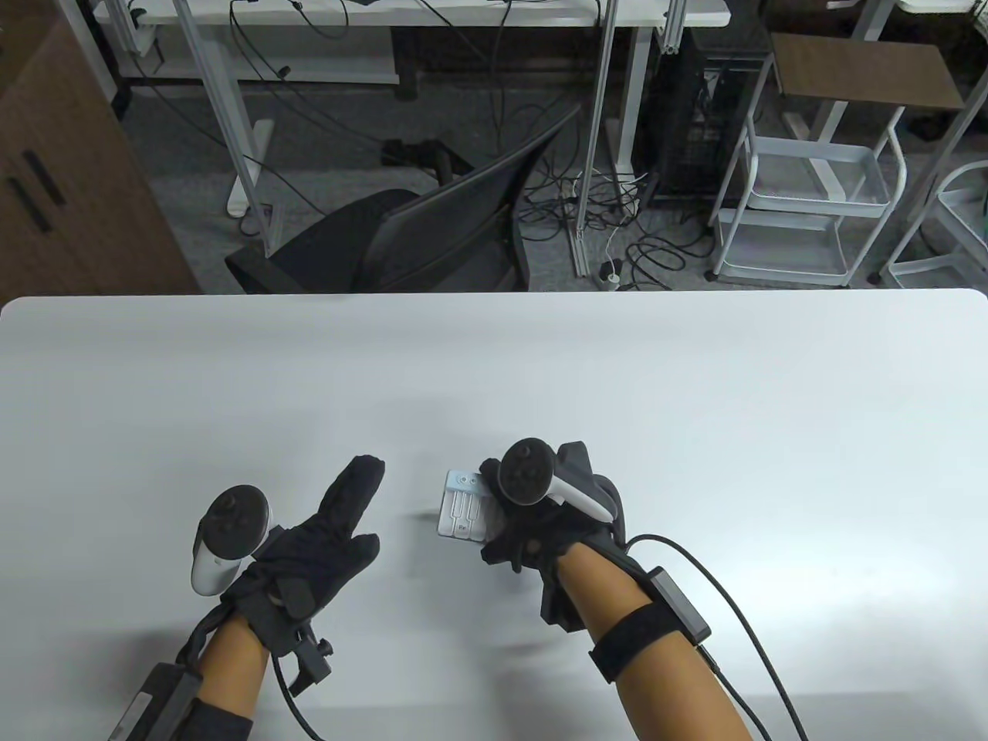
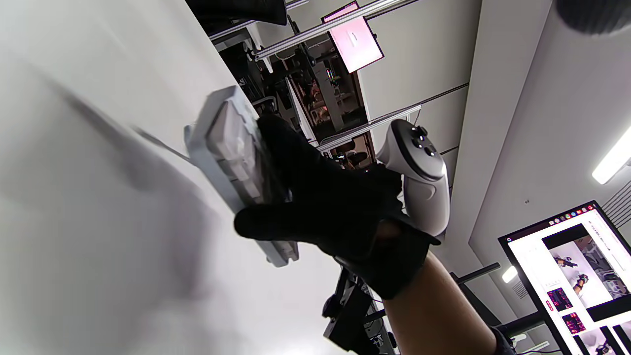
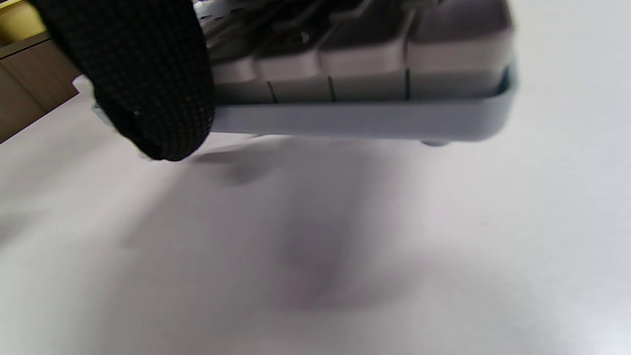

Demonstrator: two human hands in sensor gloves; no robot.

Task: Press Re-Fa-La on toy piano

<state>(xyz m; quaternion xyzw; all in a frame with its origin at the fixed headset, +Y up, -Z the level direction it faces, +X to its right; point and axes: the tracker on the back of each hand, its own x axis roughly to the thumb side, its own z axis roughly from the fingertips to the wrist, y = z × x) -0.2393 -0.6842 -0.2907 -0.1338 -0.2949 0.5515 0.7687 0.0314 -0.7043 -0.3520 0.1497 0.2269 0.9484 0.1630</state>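
The right hand (image 1: 540,532) rests on the toy piano (image 1: 461,505) near the table's front edge; the left hand (image 1: 324,532) lies spread beside it.

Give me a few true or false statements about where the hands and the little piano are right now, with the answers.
1. The right hand lies over the toy piano. True.
2. The left hand is pressing the keys. False: it is on the table to the piano's left, apart from it.
3. The piano sits on the table. True.
4. The piano is black. False: it is white and pale grey.
5. A chair stands beyond the table's far edge. True.
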